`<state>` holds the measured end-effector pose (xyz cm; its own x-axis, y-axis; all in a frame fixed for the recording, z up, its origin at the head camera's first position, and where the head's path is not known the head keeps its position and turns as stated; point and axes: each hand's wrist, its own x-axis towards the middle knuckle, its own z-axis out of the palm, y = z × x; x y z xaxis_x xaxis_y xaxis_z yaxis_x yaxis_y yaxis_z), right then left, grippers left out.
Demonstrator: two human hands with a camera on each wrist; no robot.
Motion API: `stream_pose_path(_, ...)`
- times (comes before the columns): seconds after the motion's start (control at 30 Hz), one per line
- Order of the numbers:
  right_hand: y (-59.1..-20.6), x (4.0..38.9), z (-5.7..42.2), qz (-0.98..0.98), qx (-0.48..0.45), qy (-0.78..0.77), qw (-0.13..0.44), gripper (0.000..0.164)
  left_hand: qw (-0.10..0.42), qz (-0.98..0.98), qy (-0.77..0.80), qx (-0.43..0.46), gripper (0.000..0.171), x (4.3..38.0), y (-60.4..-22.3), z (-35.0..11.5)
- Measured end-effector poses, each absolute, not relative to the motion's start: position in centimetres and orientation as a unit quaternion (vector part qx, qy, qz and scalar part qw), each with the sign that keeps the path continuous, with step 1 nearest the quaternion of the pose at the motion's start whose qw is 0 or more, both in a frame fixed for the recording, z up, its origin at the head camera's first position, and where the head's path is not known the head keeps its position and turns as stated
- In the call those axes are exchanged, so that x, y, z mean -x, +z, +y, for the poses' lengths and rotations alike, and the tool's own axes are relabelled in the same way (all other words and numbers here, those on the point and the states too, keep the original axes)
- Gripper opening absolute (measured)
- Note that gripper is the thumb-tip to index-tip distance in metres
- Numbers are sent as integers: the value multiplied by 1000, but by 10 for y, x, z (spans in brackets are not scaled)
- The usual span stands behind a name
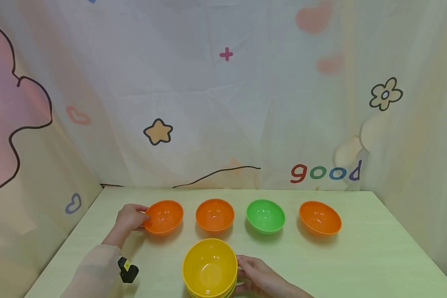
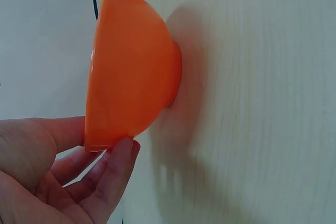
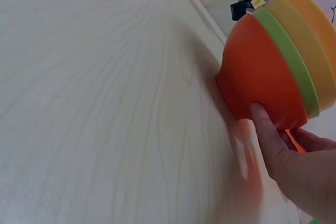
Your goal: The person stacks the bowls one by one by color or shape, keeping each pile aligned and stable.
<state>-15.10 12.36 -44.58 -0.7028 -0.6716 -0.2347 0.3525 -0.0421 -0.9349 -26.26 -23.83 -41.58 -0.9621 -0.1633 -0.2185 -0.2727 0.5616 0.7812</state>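
At the left end of a row of bowls, my left hand [image 1: 131, 217] pinches the rim of an orange bowl [image 1: 164, 217]. In the left wrist view, that orange bowl [image 2: 126, 66] appears side-on, with the thumb at its rim and fingers against its outer wall. My right hand [image 1: 258, 274] grips the right side of a stack of nested bowls [image 1: 210, 265] near the table's front. Yellow shows on top of the stack. The right wrist view shows a red-orange bowl [image 3: 257, 74] lowest, then a green one [image 3: 290, 56] and yellow ones above.
Right of the left hand's bowl, another orange bowl [image 1: 215, 215], a green bowl [image 1: 265, 216] and a further orange bowl [image 1: 320, 218] stand spaced along the pale table [image 1: 376, 252]. A printed curtain [image 1: 208, 103] hangs behind. A black device [image 1: 128, 270] sits by the left sleeve.
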Motion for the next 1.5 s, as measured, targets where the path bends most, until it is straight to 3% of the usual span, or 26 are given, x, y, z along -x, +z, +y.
stream_pose_path(0.77, -445, 150, 123, 594, 135, -709, 354, 56, 28, 906, 409, 107, 30, 259, -413, -238)
stream_pose_path(1.5, -445, 151, 123, 581, 134, -716, 363, 56, 44, 923, 374, 84, 31, 248, -404, -238)
